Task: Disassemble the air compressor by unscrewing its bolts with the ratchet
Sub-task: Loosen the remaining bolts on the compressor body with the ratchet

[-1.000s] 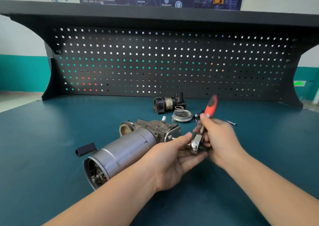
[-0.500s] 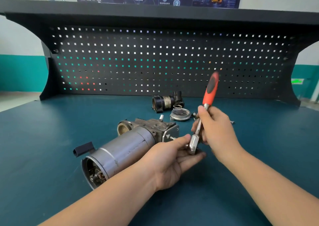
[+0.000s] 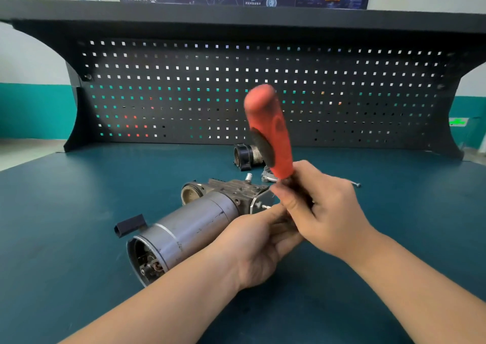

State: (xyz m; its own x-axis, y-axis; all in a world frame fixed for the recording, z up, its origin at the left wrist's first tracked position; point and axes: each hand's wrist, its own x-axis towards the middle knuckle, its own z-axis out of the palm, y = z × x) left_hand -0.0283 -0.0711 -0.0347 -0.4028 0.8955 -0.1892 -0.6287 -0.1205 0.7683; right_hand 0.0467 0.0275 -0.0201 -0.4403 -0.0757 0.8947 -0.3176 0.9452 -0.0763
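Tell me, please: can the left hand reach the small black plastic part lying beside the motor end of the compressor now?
Probably yes. The black plastic part lies in the open on the bench, nothing covering it. But the left hand is at the ratchet head and would have to leave it first.

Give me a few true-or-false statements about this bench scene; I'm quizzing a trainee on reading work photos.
1. The right hand grips the ratchet with its orange handle pointing up. True.
2. The compressor stands upright on the bench. False: it lies on its side.
3. The left hand rests flat on the bench, away from the ratchet. False: it is raised, right beside the right hand.
4. Loose parts lie behind the compressor, near the pegboard. True.
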